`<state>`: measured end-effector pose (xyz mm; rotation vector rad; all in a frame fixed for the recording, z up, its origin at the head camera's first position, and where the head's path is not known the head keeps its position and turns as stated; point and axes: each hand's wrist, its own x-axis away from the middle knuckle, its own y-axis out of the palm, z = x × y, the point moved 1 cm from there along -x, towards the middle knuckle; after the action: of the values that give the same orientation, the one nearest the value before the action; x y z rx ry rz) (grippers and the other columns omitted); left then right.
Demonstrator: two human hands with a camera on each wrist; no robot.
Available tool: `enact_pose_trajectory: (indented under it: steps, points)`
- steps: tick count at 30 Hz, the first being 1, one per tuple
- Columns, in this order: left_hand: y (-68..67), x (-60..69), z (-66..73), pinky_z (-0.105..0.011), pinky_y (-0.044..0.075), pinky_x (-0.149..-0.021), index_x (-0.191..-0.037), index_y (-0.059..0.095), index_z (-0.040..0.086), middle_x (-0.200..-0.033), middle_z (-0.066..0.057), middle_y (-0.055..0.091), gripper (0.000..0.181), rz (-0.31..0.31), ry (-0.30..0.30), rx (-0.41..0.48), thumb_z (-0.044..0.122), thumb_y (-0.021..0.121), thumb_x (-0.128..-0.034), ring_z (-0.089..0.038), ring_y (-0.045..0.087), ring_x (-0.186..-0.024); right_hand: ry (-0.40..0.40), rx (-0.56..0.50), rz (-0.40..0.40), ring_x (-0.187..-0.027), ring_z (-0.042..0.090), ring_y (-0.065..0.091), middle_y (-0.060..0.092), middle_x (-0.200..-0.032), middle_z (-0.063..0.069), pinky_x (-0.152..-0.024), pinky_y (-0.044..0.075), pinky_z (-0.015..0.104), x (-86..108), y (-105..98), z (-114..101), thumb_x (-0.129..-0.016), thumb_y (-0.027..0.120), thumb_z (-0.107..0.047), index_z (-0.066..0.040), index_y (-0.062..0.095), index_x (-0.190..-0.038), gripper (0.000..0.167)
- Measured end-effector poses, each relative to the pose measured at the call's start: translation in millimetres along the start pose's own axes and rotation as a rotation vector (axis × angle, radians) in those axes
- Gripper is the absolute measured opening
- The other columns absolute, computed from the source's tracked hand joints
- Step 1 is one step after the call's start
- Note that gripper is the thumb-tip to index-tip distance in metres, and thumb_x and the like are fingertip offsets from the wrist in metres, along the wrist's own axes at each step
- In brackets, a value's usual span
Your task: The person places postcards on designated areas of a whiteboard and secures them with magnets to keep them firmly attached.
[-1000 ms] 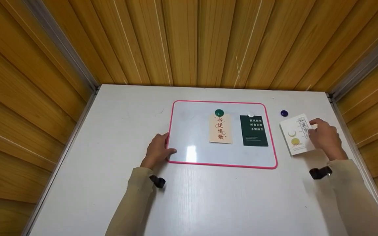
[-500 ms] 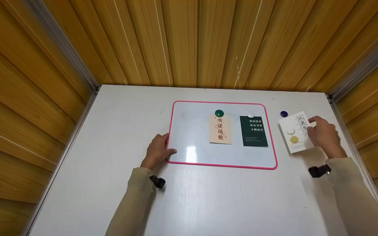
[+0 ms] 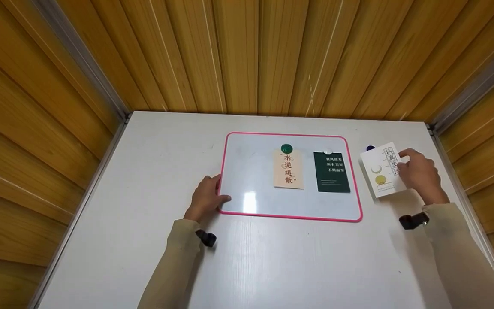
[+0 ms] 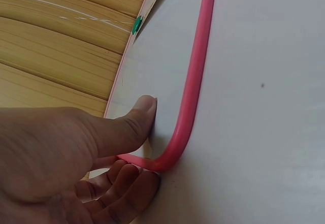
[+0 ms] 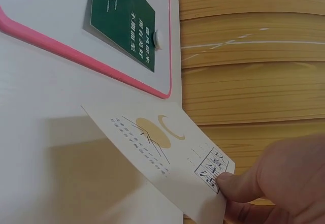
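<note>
My left hand [image 3: 206, 198] grips the left edge of a pink-framed whiteboard [image 3: 247, 171], thumb over its face near the lower corner and fingers around the rim. On the board, a green magnet [image 3: 287, 149] tops a beige card [image 3: 288, 170], and a white magnet [image 3: 327, 151] tops a dark green card [image 3: 332, 172]. My right hand [image 3: 419, 174] pinches a white card [image 5: 152, 148] with black characters, a yellow disc and a crescent by its right edge. The card is raised and tilted above the table, right of the board. Behind its top edge a dark blue magnet [image 3: 371, 148] is partly hidden.
The white table [image 3: 272, 262] reaches back to a wood-panelled wall [image 3: 238, 56]. Similar panels stand at left and right, with metal strips [image 3: 88, 56] at the corners. A black wrist device [image 3: 414, 220] sits at the right cuff, another [image 3: 206, 237] at the left.
My right hand has moved a little up and left with the white card, which now partly covers the blue magnet. My left hand and the board look unmoved.
</note>
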<state>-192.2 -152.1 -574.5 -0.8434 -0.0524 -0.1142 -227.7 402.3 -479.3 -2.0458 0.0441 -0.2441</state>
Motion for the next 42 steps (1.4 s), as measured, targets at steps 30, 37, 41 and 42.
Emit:
enact_pose_trajectory:
  steps: [30, 37, 41, 42]
  points:
    - [-0.5, -0.3, 2.4, -0.041, 0.047, -0.083, -0.149, 0.051, 0.000, -0.102, -0.011, 0.057, 0.078, -0.011, -0.022, -0.031, 0.020, 0.088, -0.0827, -0.023, 0.050, -0.089, -0.033, -0.026, 0.009, -0.088, 0.042, 0.058, 0.059, -0.117, 0.036, -0.064, 0.043, 0.043, -5.8, 3, -27, -0.105, 0.050, -0.013, 0.005, 0.044, -0.145, 0.044]
    - [-1.3, -0.3, 2.3, -0.041, 0.047, -0.083, -0.144, 0.057, 0.002, -0.100, -0.010, 0.056, 0.071, -0.014, -0.020, -0.019, 0.020, 0.088, -0.0829, -0.023, 0.051, -0.089, -0.033, -0.040, 0.009, -0.088, 0.042, 0.058, 0.059, -0.117, 0.035, -0.066, 0.044, 0.043, -8.8, 7, -33, -0.105, 0.050, -0.014, 0.005, 0.044, -0.145, 0.044]
    - [-2.2, 0.6, 3.0, -0.041, 0.046, -0.082, -0.146, 0.054, 0.001, -0.100, -0.010, 0.056, 0.074, -0.014, -0.008, -0.025, 0.020, 0.088, -0.0828, -0.023, 0.050, -0.088, -0.061, -0.037, 0.023, -0.092, 0.045, 0.059, 0.061, -0.116, 0.035, -0.066, 0.044, 0.046, -10.2, 9, -36, -0.105, 0.051, -0.014, 0.004, 0.045, -0.144, 0.044]
    - [-2.5, 0.9, 3.3, -0.041, 0.046, -0.082, -0.147, 0.054, 0.000, -0.100, -0.010, 0.056, 0.075, -0.014, -0.006, -0.029, 0.020, 0.088, -0.0828, -0.023, 0.049, -0.088, -0.070, -0.036, 0.029, -0.092, 0.045, 0.059, 0.061, -0.116, 0.035, -0.066, 0.044, 0.046, -10.4, 9, -37, -0.105, 0.050, -0.013, 0.004, 0.046, -0.144, 0.043]
